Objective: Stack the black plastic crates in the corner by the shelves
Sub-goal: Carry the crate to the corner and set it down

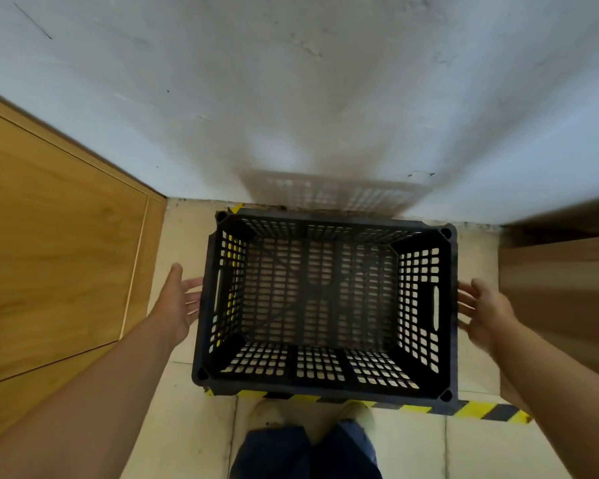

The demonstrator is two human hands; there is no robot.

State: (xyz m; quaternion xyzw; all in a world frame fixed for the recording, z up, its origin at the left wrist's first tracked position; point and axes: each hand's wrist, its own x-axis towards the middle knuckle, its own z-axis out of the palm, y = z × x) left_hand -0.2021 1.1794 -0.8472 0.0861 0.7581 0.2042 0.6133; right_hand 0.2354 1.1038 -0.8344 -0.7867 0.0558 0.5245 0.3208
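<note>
Here, the black perforated plastic crate sits upright and empty at the centre of your view, on the beige tiled floor close to the white wall at 12 o'clock. Your left hand is at 9 o'clock, fingers spread and apart, just beside the crate's left side; contact cannot be confirmed. Your right hand is at 3 o'clock, likewise spread, beside the right handle slot. Yellow-and-black striped floor tape runs along the crate's near edge at 6 o'clock. A wooden door panel stands at 9 o'clock.
</note>
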